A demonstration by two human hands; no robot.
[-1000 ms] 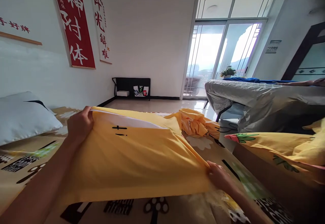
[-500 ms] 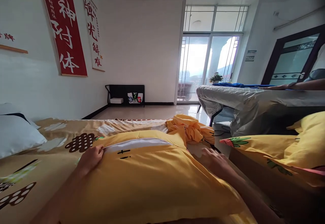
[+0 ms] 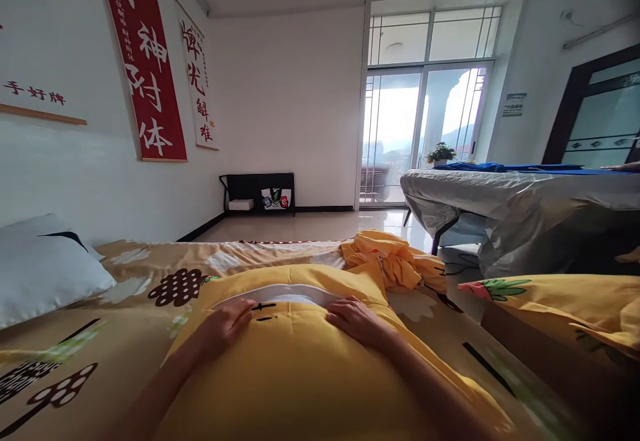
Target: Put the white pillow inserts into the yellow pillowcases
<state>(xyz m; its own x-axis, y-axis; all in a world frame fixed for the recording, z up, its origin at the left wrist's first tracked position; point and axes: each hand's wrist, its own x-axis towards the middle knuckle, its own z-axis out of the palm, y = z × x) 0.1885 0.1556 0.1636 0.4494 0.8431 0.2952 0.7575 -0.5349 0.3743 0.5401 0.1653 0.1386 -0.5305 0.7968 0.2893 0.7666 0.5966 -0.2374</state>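
A yellow pillowcase [image 3: 295, 374] lies in front of me on the bed, plump with a white pillow [image 3: 287, 294] that shows through the long slit near its far edge. My left hand [image 3: 230, 318] has its fingers curled on the near lip of that slit, left of a small black print. On the same lip farther right, my right hand [image 3: 353, 318] grips the cloth with bent fingers. Both thumbs are partly hidden. Beyond the pillowcase's far right corner sits a crumpled yellow cloth [image 3: 390, 258].
A patterned bedsheet [image 3: 125, 341] spreads beneath, with white pillows [image 3: 55, 281] at the left. Another yellow pillow [image 3: 565, 298] lies at the right. Behind it stands a plastic-covered table [image 3: 500, 194] bearing blue cloth [image 3: 475, 167]; another person's hand [image 3: 627, 167] rests there.
My right hand has moved left from beside the pillowcase onto the slit's near lip. My left hand has shifted right along the slit. The view has turned slightly left.
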